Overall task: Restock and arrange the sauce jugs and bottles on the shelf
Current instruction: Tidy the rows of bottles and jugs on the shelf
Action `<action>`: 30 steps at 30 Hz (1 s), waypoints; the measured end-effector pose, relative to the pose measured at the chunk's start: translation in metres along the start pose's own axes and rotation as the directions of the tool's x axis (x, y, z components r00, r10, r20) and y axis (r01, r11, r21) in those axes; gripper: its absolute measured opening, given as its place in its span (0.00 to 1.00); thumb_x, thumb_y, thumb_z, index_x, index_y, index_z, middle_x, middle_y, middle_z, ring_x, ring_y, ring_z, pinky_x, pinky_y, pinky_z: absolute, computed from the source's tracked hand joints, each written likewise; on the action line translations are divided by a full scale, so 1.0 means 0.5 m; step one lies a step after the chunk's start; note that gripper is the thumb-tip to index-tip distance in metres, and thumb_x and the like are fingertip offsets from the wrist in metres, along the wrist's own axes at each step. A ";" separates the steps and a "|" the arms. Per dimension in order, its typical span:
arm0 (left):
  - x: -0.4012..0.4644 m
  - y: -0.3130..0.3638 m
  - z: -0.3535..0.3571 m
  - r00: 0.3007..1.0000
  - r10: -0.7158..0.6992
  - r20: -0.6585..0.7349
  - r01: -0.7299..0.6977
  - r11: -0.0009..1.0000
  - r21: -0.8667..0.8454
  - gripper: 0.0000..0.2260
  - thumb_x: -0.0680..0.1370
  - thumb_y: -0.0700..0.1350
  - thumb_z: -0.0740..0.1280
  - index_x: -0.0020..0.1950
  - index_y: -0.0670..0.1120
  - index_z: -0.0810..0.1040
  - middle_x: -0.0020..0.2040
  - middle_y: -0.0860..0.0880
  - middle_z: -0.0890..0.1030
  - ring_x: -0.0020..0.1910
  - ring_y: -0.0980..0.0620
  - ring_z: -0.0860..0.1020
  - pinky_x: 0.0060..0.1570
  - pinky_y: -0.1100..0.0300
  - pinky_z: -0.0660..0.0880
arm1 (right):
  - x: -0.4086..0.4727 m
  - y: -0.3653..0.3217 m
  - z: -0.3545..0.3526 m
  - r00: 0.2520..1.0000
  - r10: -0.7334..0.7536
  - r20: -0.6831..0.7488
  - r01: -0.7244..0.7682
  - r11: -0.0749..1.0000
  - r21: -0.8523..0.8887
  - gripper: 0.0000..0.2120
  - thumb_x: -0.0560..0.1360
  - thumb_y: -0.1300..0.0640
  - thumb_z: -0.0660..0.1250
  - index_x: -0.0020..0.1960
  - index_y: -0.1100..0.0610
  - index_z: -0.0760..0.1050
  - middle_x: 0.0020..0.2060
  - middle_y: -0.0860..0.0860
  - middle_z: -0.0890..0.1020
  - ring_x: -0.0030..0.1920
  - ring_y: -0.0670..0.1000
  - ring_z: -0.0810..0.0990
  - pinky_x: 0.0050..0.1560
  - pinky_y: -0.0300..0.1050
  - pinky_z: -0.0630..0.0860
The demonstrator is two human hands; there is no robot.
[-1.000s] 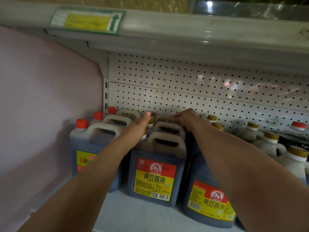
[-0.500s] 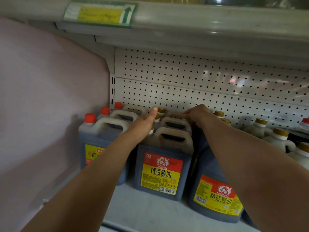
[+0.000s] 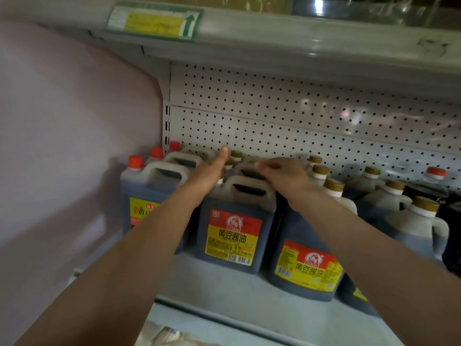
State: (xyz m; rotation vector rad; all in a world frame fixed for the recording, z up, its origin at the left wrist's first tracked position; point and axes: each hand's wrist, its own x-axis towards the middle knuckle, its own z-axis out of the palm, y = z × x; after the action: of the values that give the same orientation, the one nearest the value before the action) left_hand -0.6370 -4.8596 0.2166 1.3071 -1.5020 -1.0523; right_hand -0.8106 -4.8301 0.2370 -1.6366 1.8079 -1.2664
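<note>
Shelf (image 3: 224, 290) is carrying rows of dark sauce jugs against the pegboard back panel (image 3: 274, 116); price tag strip (image 3: 154, 21) is sitting on the shelf edge above. Front-centre jug (image 3: 234, 231) with red/yellow label is standing upright, another labelled jug (image 3: 304, 265) just beside it on the right, red-capped jugs (image 3: 149, 191) on the left by the wall. Gold-capped bottles (image 3: 389, 201) are lining up further right. Left hand (image 3: 209, 171) is reaching in flat, fingers straight, resting alongside the jug row, gripping nothing. Right hand (image 3: 284, 173) is curling fingers over the handle of the jug behind the front-centre jug.
</note>
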 end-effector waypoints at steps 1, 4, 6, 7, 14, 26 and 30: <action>-0.006 -0.006 0.003 1.000 -0.001 -0.019 0.000 0.998 -0.064 0.36 0.78 0.71 0.51 0.78 0.50 0.64 0.78 0.45 0.65 0.75 0.44 0.64 0.71 0.49 0.62 | -0.032 0.010 -0.002 1.000 0.010 0.022 -0.010 1.000 0.013 0.16 0.76 0.47 0.71 0.59 0.54 0.82 0.53 0.49 0.83 0.57 0.50 0.80 0.58 0.43 0.76; -0.032 -0.056 0.022 0.994 0.029 -0.108 -0.055 0.968 -0.246 0.34 0.75 0.72 0.59 0.73 0.53 0.69 0.73 0.48 0.72 0.69 0.47 0.72 0.70 0.47 0.68 | -0.091 0.029 0.000 0.997 0.009 0.079 -0.012 0.999 0.045 0.21 0.76 0.47 0.73 0.65 0.54 0.78 0.56 0.48 0.80 0.56 0.47 0.77 0.56 0.42 0.73; -0.055 -0.108 0.034 0.991 0.027 -0.134 -0.062 0.962 -0.266 0.31 0.75 0.70 0.62 0.72 0.54 0.71 0.67 0.50 0.77 0.63 0.50 0.76 0.65 0.49 0.73 | -0.111 0.038 0.009 0.993 -0.038 0.111 0.028 0.995 0.091 0.21 0.74 0.50 0.75 0.65 0.49 0.76 0.55 0.45 0.80 0.58 0.47 0.78 0.58 0.41 0.75; -0.065 -0.132 0.038 0.993 0.017 -0.114 -0.047 0.963 -0.266 0.30 0.74 0.70 0.63 0.71 0.54 0.72 0.65 0.51 0.79 0.60 0.51 0.78 0.62 0.50 0.75 | -0.120 0.044 0.016 0.991 -0.055 0.120 0.043 0.994 0.105 0.22 0.73 0.52 0.76 0.64 0.48 0.74 0.54 0.45 0.81 0.58 0.47 0.79 0.60 0.43 0.76; -0.076 -0.185 0.031 0.999 0.035 -0.003 -0.035 0.974 -0.223 0.22 0.79 0.64 0.59 0.69 0.54 0.71 0.56 0.54 0.80 0.50 0.60 0.77 0.48 0.60 0.72 | -0.128 0.075 0.048 0.993 -0.116 0.033 0.120 0.980 -0.157 0.35 0.74 0.48 0.74 0.75 0.43 0.60 0.62 0.52 0.80 0.63 0.57 0.79 0.62 0.55 0.78; -0.073 -0.179 0.018 0.998 0.042 0.041 -0.037 0.993 -0.111 0.24 0.82 0.63 0.55 0.73 0.50 0.67 0.56 0.53 0.74 0.53 0.55 0.73 0.54 0.57 0.67 | -0.139 0.085 0.054 0.996 -0.080 -0.034 0.068 0.961 -0.267 0.41 0.73 0.40 0.72 0.79 0.42 0.55 0.65 0.52 0.79 0.65 0.58 0.78 0.64 0.57 0.77; -0.083 -0.173 0.018 0.999 0.004 0.045 0.001 0.994 -0.107 0.27 0.81 0.65 0.54 0.75 0.51 0.66 0.65 0.49 0.77 0.58 0.51 0.74 0.57 0.55 0.68 | -0.144 0.085 0.058 0.996 -0.083 -0.031 0.073 0.968 -0.239 0.42 0.73 0.41 0.73 0.80 0.43 0.55 0.65 0.52 0.79 0.64 0.58 0.78 0.63 0.58 0.77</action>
State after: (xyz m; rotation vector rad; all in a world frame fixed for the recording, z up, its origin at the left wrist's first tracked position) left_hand -0.6190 -4.8261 0.1280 1.2150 -1.4591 -1.1521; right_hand -0.7953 -4.7775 0.1676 -1.8371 2.0039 -1.1598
